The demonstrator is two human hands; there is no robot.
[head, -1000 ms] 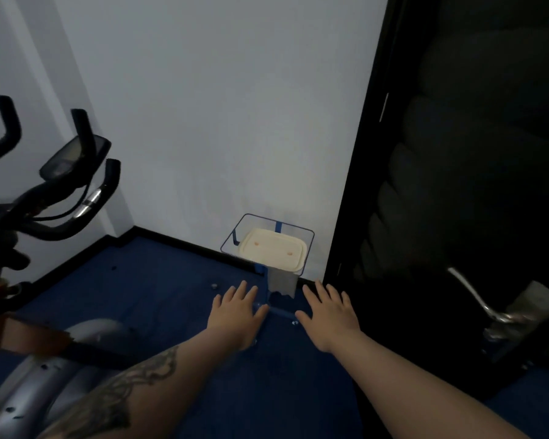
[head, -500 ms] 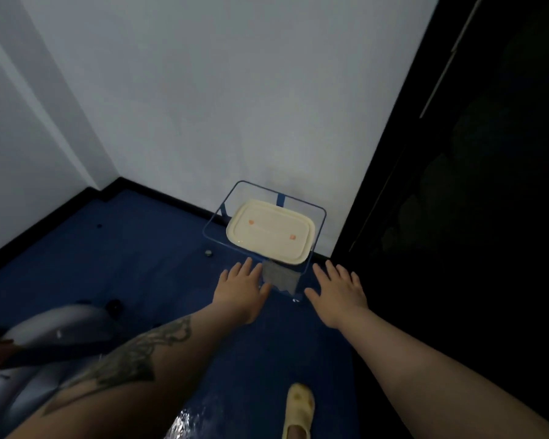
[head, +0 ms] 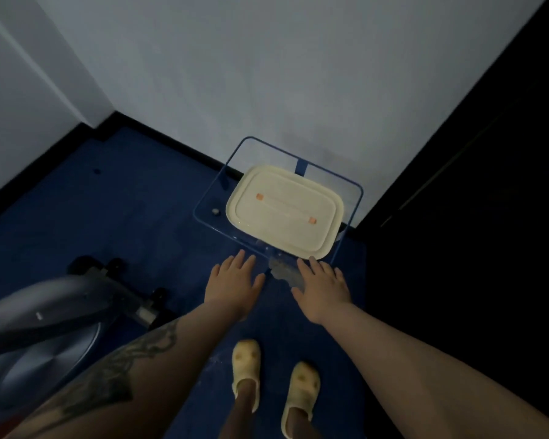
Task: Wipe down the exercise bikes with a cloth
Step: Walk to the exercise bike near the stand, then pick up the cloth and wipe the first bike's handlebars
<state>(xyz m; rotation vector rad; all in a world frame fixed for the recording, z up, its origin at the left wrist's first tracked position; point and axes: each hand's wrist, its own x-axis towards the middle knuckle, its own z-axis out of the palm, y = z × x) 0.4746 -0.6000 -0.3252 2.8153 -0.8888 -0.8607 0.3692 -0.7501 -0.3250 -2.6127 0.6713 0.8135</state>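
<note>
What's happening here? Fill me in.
A person stands in a room corner, both hands spread open and empty over a small clear table with a blue edge. The left hand and right hand hover at its near edge, by a cream lidded container resting on top. A grey cloth-like piece shows between the hands. Part of an exercise bike sits at the left, not being wiped yet.

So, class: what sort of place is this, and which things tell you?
Probably a small gym room. An exercise bike's base stands on blue carpet by a white wall, both hands empty.
</note>
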